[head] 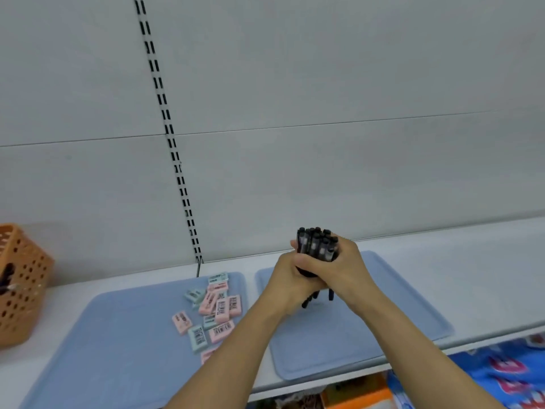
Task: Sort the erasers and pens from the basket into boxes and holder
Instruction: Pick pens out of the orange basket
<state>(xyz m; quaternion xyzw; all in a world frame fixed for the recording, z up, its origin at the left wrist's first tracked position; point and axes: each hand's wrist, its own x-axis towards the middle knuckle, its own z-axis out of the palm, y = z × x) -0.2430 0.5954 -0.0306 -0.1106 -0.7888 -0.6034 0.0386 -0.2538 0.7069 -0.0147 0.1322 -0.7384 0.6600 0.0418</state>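
A bundle of several black pens stands upright above the right blue tray. My left hand and my right hand both grip the bundle around its middle, fingers wrapped over each other. The pen tips poke out below my hands, just above the tray. Several pink and pale green erasers lie scattered on the left blue tray. An orange perforated basket stands at the far left of the shelf, with something dark inside it.
Both trays lie on a white shelf against a grey back panel with a slotted upright. Below the shelf's front edge, colourful packaged goods show at the lower right.
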